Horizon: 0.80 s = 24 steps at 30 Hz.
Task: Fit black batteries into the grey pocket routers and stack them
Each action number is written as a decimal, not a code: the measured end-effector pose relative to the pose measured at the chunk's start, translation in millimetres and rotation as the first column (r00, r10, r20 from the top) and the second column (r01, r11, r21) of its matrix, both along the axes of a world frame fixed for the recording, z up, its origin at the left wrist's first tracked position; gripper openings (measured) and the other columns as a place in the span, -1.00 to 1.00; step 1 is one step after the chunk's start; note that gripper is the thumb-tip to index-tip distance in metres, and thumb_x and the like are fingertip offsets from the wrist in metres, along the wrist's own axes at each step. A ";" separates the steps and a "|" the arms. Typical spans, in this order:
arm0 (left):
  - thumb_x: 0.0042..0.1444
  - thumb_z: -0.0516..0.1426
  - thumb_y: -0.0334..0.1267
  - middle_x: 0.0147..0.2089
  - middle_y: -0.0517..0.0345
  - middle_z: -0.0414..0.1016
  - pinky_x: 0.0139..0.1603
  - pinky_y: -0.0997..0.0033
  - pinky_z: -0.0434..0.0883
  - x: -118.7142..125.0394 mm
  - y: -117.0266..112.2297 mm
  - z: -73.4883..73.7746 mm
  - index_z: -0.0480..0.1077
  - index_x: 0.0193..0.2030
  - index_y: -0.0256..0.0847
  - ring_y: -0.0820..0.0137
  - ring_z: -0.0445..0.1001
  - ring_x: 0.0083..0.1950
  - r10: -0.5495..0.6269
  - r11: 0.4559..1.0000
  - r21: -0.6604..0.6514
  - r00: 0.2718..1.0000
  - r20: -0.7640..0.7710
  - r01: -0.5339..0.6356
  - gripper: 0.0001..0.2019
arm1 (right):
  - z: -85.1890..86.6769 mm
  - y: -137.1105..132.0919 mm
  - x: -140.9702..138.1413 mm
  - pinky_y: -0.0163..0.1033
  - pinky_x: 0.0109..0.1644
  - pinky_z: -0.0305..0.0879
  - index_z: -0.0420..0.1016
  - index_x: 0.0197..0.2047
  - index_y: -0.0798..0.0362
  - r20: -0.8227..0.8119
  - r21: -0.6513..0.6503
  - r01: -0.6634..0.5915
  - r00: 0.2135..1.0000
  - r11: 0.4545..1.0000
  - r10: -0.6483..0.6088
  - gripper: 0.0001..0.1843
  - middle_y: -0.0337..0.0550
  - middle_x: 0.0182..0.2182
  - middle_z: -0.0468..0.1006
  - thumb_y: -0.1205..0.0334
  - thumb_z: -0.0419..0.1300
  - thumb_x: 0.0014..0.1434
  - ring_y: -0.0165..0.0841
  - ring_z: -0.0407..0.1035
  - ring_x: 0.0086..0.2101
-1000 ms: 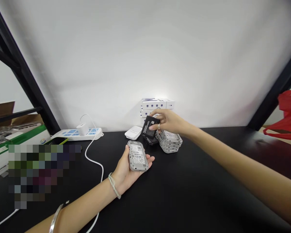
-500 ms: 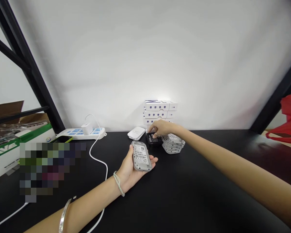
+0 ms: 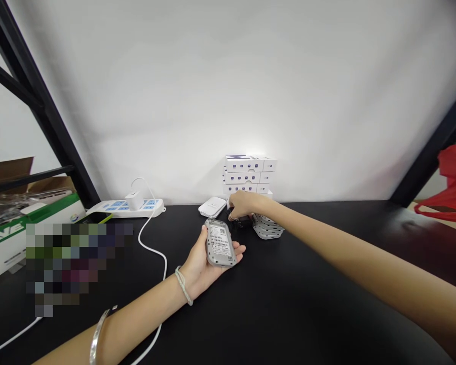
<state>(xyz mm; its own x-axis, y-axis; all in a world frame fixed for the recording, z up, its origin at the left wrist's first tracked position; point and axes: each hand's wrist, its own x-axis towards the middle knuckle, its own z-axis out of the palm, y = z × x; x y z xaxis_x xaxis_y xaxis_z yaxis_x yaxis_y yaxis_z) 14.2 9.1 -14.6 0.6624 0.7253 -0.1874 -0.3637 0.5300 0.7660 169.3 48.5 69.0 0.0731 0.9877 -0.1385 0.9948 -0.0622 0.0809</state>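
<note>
My left hand (image 3: 203,266) lies palm up over the black table (image 3: 273,304) and holds a grey pocket device (image 3: 219,244) with its labelled back facing up. My right hand (image 3: 243,204) reaches to the back of the table, fingers curled down over a black battery (image 3: 243,221) that rests on the table. Just right of that hand stands a stack of several grey devices (image 3: 268,229). A white device (image 3: 213,207) lies to the left of the hand.
Stacked white boxes (image 3: 249,173) stand against the wall. A white power strip (image 3: 125,207) with a charger and a white cable (image 3: 154,249) lies at the back left. A carton (image 3: 19,223) sits far left, a red bag (image 3: 454,185) far right.
My right hand has lowered the black battery from the air down onto the table beside the stack and slid a little left. My left hand has stayed put with the device.
</note>
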 end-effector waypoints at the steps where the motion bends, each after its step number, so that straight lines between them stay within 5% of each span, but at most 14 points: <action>1: 0.01 -0.12 0.15 -0.20 -0.08 0.47 0.33 0.09 0.21 0.1 -0.4 0.4 0.28 -0.06 -0.32 0.24 0.47 -0.05 0.001 1.000 -0.002 1.000 -0.002 -0.001 -0.42 | -0.1 1.0 -0.4 -0.34 -0.25 0.28 0.34 -0.06 0.25 -0.002 -0.015 0.015 1.000 1.000 -0.015 -0.48 0.01 -0.24 0.34 0.05 0.12 -0.01 -0.46 0.32 -0.40; 14: 0.01 -0.11 0.15 -0.19 -0.09 0.46 0.31 0.09 0.22 -0.8 3.2 -4.4 0.26 -0.03 -0.33 0.24 0.46 -0.04 -0.022 1.000 0.010 0.999 0.029 0.022 -0.41 | -4.5 -8.5 -3.9 -0.39 -0.33 0.26 0.15 0.08 0.18 -0.014 -0.008 0.025 1.000 1.000 -0.025 -0.45 0.06 -0.08 0.25 0.03 -0.01 0.10 -0.53 0.31 -0.46; 19: 0.02 -0.11 0.14 -0.18 -0.09 0.46 0.31 0.10 0.21 -0.5 2.5 -3.5 0.27 -0.05 -0.34 0.23 0.46 -0.04 -0.022 1.000 0.010 0.999 0.033 0.022 -0.42 | -0.9 -11.8 5.1 -0.35 -0.18 0.25 0.25 0.03 0.20 0.018 0.080 -0.060 0.998 0.995 0.058 -0.42 0.05 -0.12 0.27 -0.10 -0.02 0.12 -0.39 0.29 -0.23; 24: 0.02 -0.13 0.13 -0.21 -0.08 0.46 0.30 0.10 0.21 -0.5 0.8 -1.6 0.27 -0.05 -0.32 0.25 0.47 -0.07 -0.022 1.000 0.008 0.999 0.035 0.021 -0.43 | 4.6 -10.2 22.0 -0.39 -0.03 0.21 0.24 0.11 0.04 0.010 0.054 -0.255 0.967 0.965 0.255 -0.16 -0.10 -0.03 0.22 -0.21 0.24 -0.19 -0.38 0.19 -0.07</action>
